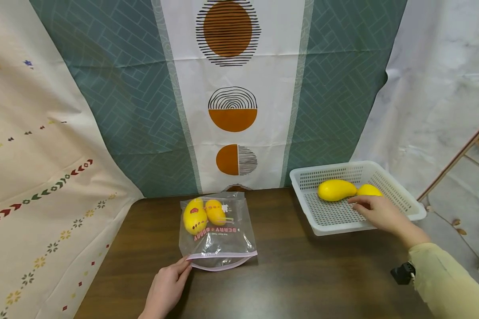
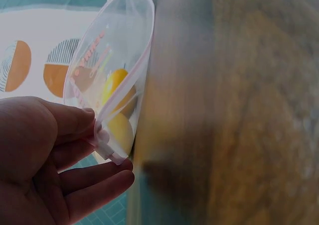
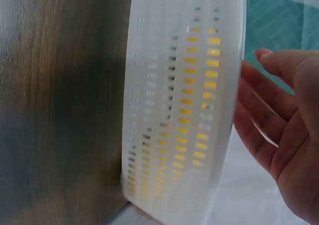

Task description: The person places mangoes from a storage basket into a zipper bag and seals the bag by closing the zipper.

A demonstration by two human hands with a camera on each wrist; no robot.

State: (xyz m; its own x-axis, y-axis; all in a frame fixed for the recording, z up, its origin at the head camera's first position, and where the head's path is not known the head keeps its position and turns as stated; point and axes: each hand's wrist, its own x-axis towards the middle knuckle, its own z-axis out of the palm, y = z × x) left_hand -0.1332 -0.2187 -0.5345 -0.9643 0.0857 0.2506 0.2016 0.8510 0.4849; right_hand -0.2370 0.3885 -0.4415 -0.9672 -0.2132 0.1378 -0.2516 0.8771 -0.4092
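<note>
A clear zip bag [image 1: 239, 241] with a pink-edged mouth lies on the table, two yellow fruits [image 1: 195, 217] inside it. My left hand [image 1: 165, 285] pinches the left corner of that mouth between thumb and fingers; the left wrist view shows the mouth [image 2: 142, 60] parted. Over the near side of a white plastic basket [image 1: 331, 228] is my right hand [image 1: 383, 215], thumb apart from the gently bent fingers, with nothing seen in its grasp. Close to its fingertips lie a long, smooth yellow fruit [image 1: 336, 190] and another yellow fruit [image 1: 369, 190], partly hidden by the hand.
The dark wooden table [image 1: 295, 274] extends between bag and basket. A patterned curtain [image 1: 231, 168] hangs behind its back edge. Light cloths [image 1: 64, 212] drape at both sides. A small black device [image 1: 403, 273] is on the right sleeve.
</note>
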